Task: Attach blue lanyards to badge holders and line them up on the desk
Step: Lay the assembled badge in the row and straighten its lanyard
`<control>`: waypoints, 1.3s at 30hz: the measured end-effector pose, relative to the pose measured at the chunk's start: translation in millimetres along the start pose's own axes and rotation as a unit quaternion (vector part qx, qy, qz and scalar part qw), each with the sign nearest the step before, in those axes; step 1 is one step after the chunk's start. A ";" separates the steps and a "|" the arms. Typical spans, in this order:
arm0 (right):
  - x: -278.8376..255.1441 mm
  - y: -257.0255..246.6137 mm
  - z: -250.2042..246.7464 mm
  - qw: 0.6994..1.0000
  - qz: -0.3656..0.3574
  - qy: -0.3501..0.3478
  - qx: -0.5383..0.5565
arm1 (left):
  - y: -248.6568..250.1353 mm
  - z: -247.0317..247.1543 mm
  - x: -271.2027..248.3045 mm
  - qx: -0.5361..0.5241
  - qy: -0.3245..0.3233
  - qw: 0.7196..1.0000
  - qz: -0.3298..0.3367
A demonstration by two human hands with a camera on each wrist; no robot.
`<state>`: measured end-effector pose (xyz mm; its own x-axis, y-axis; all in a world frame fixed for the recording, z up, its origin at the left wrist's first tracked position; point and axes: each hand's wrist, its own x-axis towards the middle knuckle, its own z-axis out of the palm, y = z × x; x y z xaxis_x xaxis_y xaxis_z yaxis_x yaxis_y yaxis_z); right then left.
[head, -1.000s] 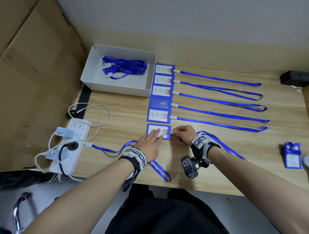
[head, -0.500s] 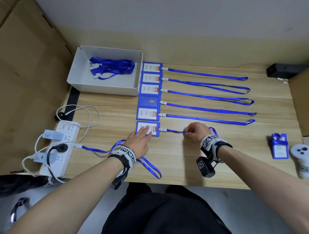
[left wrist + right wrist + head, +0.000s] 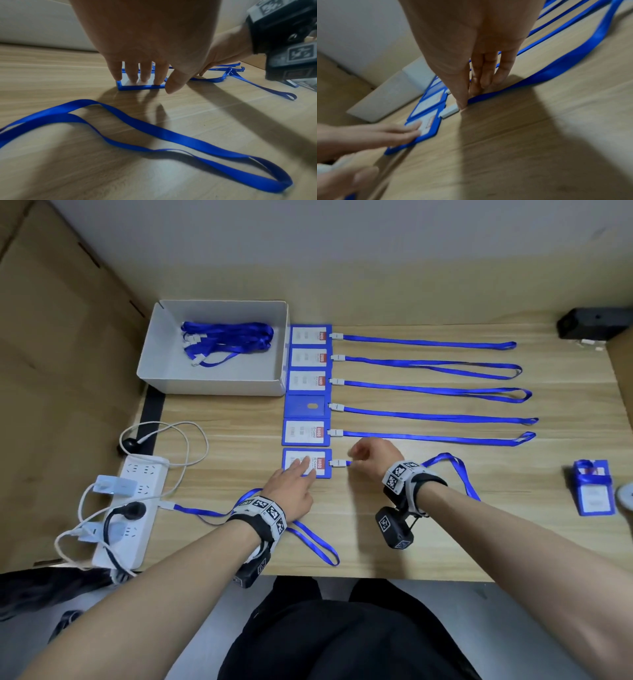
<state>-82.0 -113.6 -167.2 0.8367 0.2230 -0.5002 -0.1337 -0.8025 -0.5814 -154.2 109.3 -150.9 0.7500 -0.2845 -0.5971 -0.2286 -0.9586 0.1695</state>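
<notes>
The sixth blue badge holder (image 3: 322,463) lies at the near end of the row on the desk. My left hand (image 3: 303,469) presses straight fingers flat on it, as the left wrist view confirms on the same holder (image 3: 137,87). Its white clip (image 3: 337,463) points right. My right hand (image 3: 359,455) pinches the blue lanyard (image 3: 455,470) just beside that clip. In the right wrist view, thumb and fingers close on the strap (image 3: 556,65) next to the clip (image 3: 450,111). The strap loops loosely behind my right wrist.
Five finished badges (image 3: 308,433) with straight lanyards lie in a row behind. A loose lanyard (image 3: 315,546) runs under my left wrist. A white tray (image 3: 212,386) holds spare lanyards (image 3: 226,340). A power strip (image 3: 133,508) sits left; another badge holder (image 3: 594,491) lies far right.
My right hand slid right along the strap, then came back to just beside the clip. My left hand stayed pressing on the badge holder.
</notes>
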 end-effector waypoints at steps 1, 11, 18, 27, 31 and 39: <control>3.7 -2.9 2.7 0.999 -0.005 -0.017 -0.033 | -0.8 0.6 0.1 -0.002 -0.001 1.000 0.000; 8.7 -20.5 21.5 0.979 0.054 -0.104 0.166 | -9.5 -3.7 4.3 0.006 0.011 0.999 0.030; 0.2 -34.0 8.9 0.967 0.131 -0.152 0.156 | -17.5 -7.3 3.1 0.016 -0.008 0.998 0.061; -4.2 -4.4 5.8 0.985 0.102 -0.026 0.138 | -14.1 -7.7 3.1 0.040 -0.020 0.998 0.048; -8.0 13.6 1.5 0.993 0.097 0.030 0.058 | -4.5 -2.7 1.3 0.029 -0.026 0.999 0.015; -14.9 27.4 -14.6 0.993 0.090 0.046 0.067 | 0.5 -6.9 3.2 0.010 -0.018 1.000 -0.017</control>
<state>-90.4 -147.0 -166.3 0.8366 0.0258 -0.5472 -0.3503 -0.7427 -0.5707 -147.6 107.8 -147.3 0.7351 -0.2500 -0.6301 -0.2155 -0.9675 0.1324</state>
